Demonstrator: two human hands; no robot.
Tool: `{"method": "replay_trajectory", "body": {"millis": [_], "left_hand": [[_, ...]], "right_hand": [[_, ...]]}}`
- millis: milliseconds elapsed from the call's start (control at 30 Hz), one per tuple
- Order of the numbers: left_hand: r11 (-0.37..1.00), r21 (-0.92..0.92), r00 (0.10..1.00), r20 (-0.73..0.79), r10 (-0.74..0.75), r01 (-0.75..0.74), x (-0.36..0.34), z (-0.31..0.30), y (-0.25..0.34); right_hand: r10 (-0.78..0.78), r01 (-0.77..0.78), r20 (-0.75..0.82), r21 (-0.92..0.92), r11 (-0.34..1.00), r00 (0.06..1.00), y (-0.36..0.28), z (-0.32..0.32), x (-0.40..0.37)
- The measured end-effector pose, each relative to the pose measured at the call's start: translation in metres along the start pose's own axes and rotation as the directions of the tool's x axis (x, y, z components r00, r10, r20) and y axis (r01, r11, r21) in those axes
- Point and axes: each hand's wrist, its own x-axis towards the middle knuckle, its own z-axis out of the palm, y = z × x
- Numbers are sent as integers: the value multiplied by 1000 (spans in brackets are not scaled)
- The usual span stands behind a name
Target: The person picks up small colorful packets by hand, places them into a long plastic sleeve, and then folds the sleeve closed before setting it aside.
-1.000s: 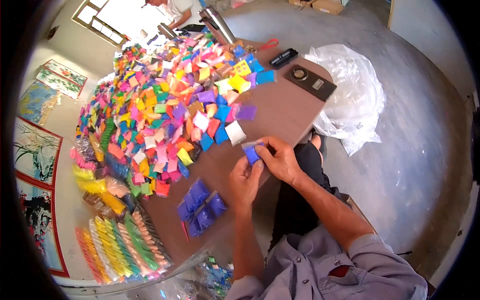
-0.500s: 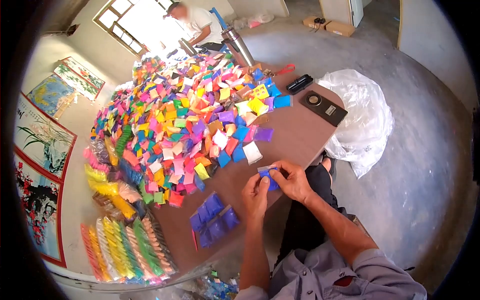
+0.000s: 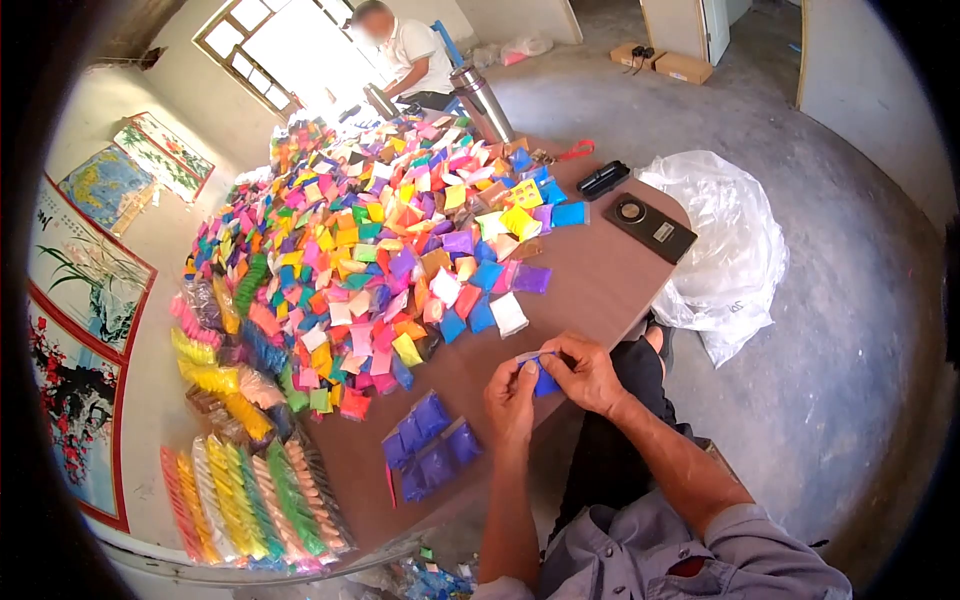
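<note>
Low in the centre of the frame, the left hand (image 3: 512, 397) and right hand (image 3: 583, 372) pinch one small blue packet (image 3: 544, 380) between their fingertips, its clear top strip showing, just above the brown table (image 3: 590, 285) edge, near stacked purple-blue packets (image 3: 430, 445).

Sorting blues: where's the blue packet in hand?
Head view, lower centre: blue packet pinched between left hand and right hand at table edge, beside purple packets.

The small packets (image 3: 400, 250) look like glossy clear plastic; the surface (image 3: 590, 285) is smooth matt brown; the flask (image 3: 483, 103) is shiny metal; the floor (image 3: 850, 330) is rough concrete.
</note>
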Motion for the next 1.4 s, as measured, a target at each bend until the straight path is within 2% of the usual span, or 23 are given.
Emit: {"method": "replay_trajectory", "body": {"millis": [333, 400, 533, 633, 700, 733, 800, 867, 933, 1000, 1033, 1100, 1167, 1233, 1267, 1300, 1333, 1400], "left_hand": [[999, 1, 998, -52, 46, -46, -3, 9, 11], [999, 48, 998, -57, 9, -6, -3, 6, 11], [999, 7, 998, -50, 42, -42, -3, 4, 6], [999, 45, 999, -37, -6, 7, -5, 1, 4], [993, 56, 992, -78, 104, -100, -2, 3, -5], [993, 55, 992, -78, 104, -100, -3, 3, -5], [990, 113, 994, -63, 91, -83, -5, 3, -1], [992, 122, 994, -96, 53, -42, -8, 8, 8], [992, 125, 990, -140, 2, 15, -8, 13, 12], [940, 294, 939, -239, 249, -175, -12, 14, 12], [943, 302, 938, -267, 222, -138, -18, 9, 13], [907, 362, 911, -258, 321, -217, -36, -5, 38], [882, 442, 900, -300, 318, -164, -61, -24, 66], [848, 509, 884, -317, 343, -146, -76, -55, 76], [794, 595, 841, -361, 403, -125, -84, -77, 79], [733, 674, 794, -391, 464, -96, -92, -100, 82], [740, 673, 790, -449, 417, -7, -100, -131, 78], [757, 644, 738, -565, 369, 115, -114, -188, 68]], "right_hand": [[-44, 45, 12, -116, 992, 999, -4, 1, 2], [-37, 38, 5, -122, 992, 999, -6, 1, 1], [-26, 29, 24, -166, 986, 999, -10, 1, 1], [-20, 27, 47, -165, 986, 999, -9, 2, 0], [-27, 36, 59, -158, 987, 998, -8, 1, 0], [6, 2, 55, -147, 989, 998, -7, 1, 0], [36, -29, 53, -136, 990, 998, 0, 3, 0], [-19, 18, -19, -61, 998, 1000, 11, 7, -1], [-20, 20, 1, -100, 995, 1000, 13, 6, 0], [-18, 27, 43, -220, 975, 999, 6, 1, 1], [-31, 38, 41, -191, 981, 999, 7, 2, 2], [-25, 35, 59, -183, 982, 998, 19, 4, 2], [53, -36, 95, -174, 984, 994, 22, 6, 3], [-34, 54, 74, -294, 954, 997, 22, 7, 6], [-22, 47, 90, -286, 957, 996, 21, 9, 7], [35, -18, 56, -274, 962, 998, 19, 10, 7], [87, -79, 21, -263, 962, 996, 16, 11, 7], [77, -73, 2, -273, 959, 997, 10, 13, 6]]}}
